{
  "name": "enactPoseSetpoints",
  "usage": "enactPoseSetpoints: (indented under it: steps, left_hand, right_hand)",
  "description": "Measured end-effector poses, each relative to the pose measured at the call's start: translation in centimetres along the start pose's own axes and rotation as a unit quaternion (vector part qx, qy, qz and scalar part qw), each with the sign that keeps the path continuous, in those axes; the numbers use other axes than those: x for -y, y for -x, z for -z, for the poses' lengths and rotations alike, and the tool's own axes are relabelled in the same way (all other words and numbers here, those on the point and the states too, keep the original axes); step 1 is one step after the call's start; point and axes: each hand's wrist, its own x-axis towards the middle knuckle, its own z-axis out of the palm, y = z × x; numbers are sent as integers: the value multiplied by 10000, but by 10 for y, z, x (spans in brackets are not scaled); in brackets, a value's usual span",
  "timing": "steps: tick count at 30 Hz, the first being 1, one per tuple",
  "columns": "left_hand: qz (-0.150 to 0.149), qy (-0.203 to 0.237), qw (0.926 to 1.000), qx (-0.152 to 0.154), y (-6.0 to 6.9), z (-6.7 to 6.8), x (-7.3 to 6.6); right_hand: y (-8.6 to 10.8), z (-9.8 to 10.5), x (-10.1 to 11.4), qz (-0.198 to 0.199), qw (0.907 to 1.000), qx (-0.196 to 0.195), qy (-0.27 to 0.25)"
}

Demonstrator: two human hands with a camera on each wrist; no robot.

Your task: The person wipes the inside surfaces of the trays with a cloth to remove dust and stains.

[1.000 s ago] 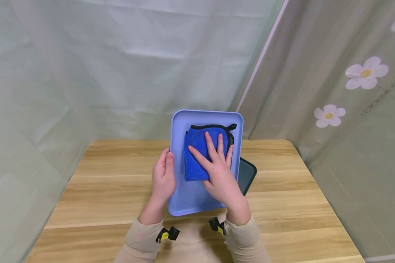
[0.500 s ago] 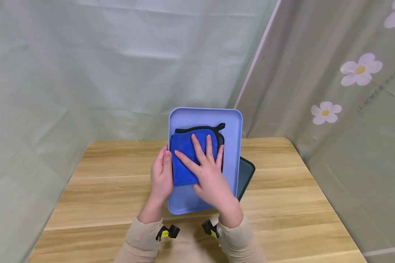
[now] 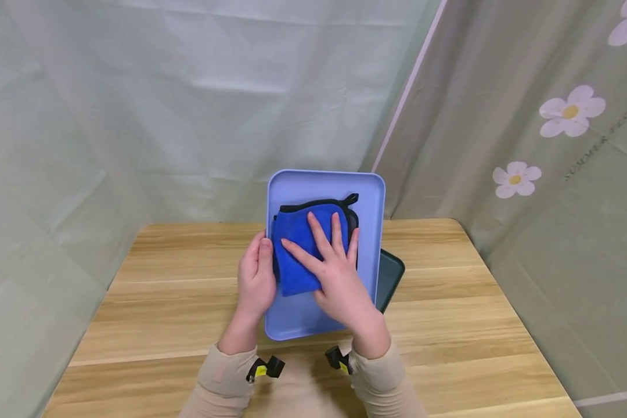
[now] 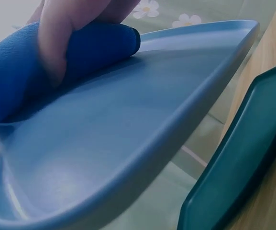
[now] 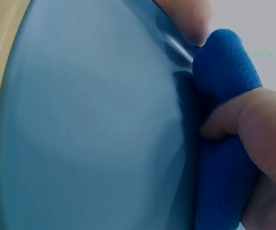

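The folded blue fuzzy cloth with black trim (image 3: 299, 229) sits further left in the shallow periwinkle rectangular tray (image 3: 298, 319) than a second ago. Left hand (image 3: 256, 278) grips the tray's edge; right hand (image 3: 339, 281), fingers spread, presses the cloth. Seems like wiping's underway.

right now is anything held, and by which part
Left hand holds the periwinkle tray by its left rim; right hand presses the folded blue cloth.
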Motion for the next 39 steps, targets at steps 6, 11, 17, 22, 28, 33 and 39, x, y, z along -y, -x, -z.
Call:
enactPoseSetpoints:
  steps: [6,11,17,22,28,33,39]
  left_hand:
    - [-7,-206,9996,-169,0,1,3]
    - [13,-253,9992,-305,-1,1,5]
    - [114,-134,9995,-259,-1,0,6]
    - [228,-82,9995,-184,0,2,6]
    - [330,-152,9991,-231,1,5,7]
    - [285,6,9992,-272,1,6,7]
    - [201,175,9992,-286,0,2,9]
  right_hand:
    - [3,1,-6,-92,9999,-93,-15]
    - [5,2,-11,-184,9997,-115,-84]
    - [11,2,-17,-324,9990,-194,-246]
    - [13,-1,-21,-385,9985,-274,-278]
    - [11,-2,-18,-374,9985,-335,-203]
    - [8,-4,-14,-306,9990,-277,-188]
    - [6,-8,-9,-233,9993,-133,-259]
